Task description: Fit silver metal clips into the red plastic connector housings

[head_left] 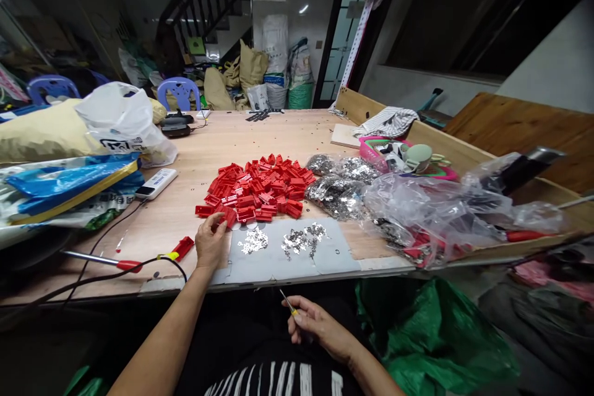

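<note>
My left hand (210, 241) reaches onto the table at the near edge of a heap of small red plastic parts (257, 189), its fingers curled on one red piece. Down at my lap, below the table edge, my right hand (315, 322) is closed round a thin tool with a yellow grip and a metal tip (288, 302) that points up and left. Two small heaps of shiny metal bits (283, 239) lie on a grey sheet (278, 263) just right of my left hand.
Clear bags of metal bits (417, 210) lie to the right. A red-handled screwdriver (104, 260) and black cable lie to the left, with a white remote (155, 184) and filled sacks (60, 179) behind. A pink basket (394, 158) stands at the back right, green plastic (431, 334) below.
</note>
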Tool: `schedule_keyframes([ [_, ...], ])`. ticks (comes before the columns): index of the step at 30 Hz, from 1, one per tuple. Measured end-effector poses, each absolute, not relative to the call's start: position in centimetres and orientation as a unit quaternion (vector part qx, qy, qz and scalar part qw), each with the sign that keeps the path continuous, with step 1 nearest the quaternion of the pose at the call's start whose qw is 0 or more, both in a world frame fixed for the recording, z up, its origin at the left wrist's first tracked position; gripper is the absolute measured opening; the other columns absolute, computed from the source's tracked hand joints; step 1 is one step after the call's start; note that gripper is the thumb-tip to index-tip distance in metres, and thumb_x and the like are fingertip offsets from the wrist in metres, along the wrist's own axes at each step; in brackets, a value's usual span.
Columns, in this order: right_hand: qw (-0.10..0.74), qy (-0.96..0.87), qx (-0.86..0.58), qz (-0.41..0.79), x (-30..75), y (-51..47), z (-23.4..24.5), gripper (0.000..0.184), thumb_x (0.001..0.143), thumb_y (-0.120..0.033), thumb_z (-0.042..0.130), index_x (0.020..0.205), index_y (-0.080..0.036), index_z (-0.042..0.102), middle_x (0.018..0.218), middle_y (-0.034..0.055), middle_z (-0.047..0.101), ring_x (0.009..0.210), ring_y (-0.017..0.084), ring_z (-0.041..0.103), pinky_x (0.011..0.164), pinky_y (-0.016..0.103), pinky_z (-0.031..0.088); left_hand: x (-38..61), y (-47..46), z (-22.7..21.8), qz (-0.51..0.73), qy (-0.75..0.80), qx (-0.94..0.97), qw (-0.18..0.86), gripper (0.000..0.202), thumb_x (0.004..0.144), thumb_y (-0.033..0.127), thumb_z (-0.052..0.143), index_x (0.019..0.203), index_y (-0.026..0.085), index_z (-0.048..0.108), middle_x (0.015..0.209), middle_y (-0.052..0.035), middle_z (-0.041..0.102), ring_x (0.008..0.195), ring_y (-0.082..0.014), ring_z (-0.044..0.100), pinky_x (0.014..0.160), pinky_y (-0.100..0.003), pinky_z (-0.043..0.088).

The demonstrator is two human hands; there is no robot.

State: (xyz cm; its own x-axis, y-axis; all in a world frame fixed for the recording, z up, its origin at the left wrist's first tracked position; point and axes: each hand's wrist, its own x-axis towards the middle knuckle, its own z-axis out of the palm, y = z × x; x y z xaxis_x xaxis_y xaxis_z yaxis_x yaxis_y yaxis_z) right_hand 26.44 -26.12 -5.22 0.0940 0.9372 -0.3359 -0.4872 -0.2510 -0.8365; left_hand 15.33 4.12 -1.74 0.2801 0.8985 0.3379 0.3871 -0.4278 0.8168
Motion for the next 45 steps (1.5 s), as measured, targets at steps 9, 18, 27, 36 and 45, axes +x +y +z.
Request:
schedule_keyframes([
  [9, 0.596, -0.206, -0.489, 0.603, 27.3, -27.2, -5.3, 0.034, 0.079, -0.045, 0.068, 0.097, -0.019, 0.054, 0.081, 0.0001, 0.063, 0.065, 0.011, 0.059, 0.061, 0.023, 0.037, 15.5, 4.1, -1.7, 0.443, 0.417, 0.719, 0.336, 0.025, 0.079, 0.027, 0.057, 0.101, 0.021, 0.066, 0.099, -0.0044, 0.070, 0.092, -0.0196, 0.065, 0.083, -0.032, 0.051],
  [18, 0.589, -0.199, -0.491, 0.611, 27.1, -26.5, -5.5, 0.036, 0.076, -0.046, 0.070, 0.094, -0.020, 0.052, 0.081, -0.0002, 0.061, 0.065, 0.011, 0.057, 0.064, 0.025, 0.038, 15.3, 4.3, -2.0, 0.460, 0.409, 0.707, 0.347, 0.025, 0.079, 0.028, 0.058, 0.101, 0.022, 0.067, 0.097, -0.0036, 0.070, 0.088, -0.0189, 0.064, 0.082, -0.032, 0.050],
  [27, 0.542, -0.291, -0.548, 0.567, 27.5, -26.3, -2.5, 0.035, 0.079, -0.049, 0.064, 0.088, -0.017, 0.055, 0.065, -0.0052, 0.044, 0.052, 0.007, 0.031, 0.050, 0.022, 0.024, 15.1, 4.5, -2.1, 0.480, 0.409, 0.695, 0.344, 0.022, 0.079, 0.026, 0.057, 0.097, 0.022, 0.070, 0.096, -0.0032, 0.070, 0.092, -0.0198, 0.062, 0.083, -0.033, 0.048],
  [36, 0.387, -0.428, -0.797, 0.177, 33.8, -26.4, 3.6, 0.020, 0.087, -0.038, 0.052, 0.088, -0.020, 0.061, 0.081, 0.0011, 0.062, 0.073, 0.016, 0.055, 0.068, 0.028, 0.041, 15.1, 4.4, -1.8, 0.483, 0.405, 0.695, 0.345, 0.020, 0.078, 0.026, 0.058, 0.094, 0.022, 0.070, 0.094, -0.0034, 0.070, 0.090, -0.0201, 0.061, 0.079, -0.033, 0.050],
  [45, 0.225, -0.484, -0.845, 0.027, 34.6, -23.1, 2.0, 0.020, 0.088, -0.026, 0.047, 0.102, -0.026, 0.061, 0.102, 0.0028, 0.068, 0.089, 0.021, 0.065, 0.071, 0.031, 0.048, 15.1, 4.3, -1.8, 0.507, 0.417, 0.674, 0.339, 0.021, 0.078, 0.028, 0.059, 0.095, 0.022, 0.069, 0.093, -0.0038, 0.069, 0.088, -0.0194, 0.062, 0.079, -0.032, 0.050],
])
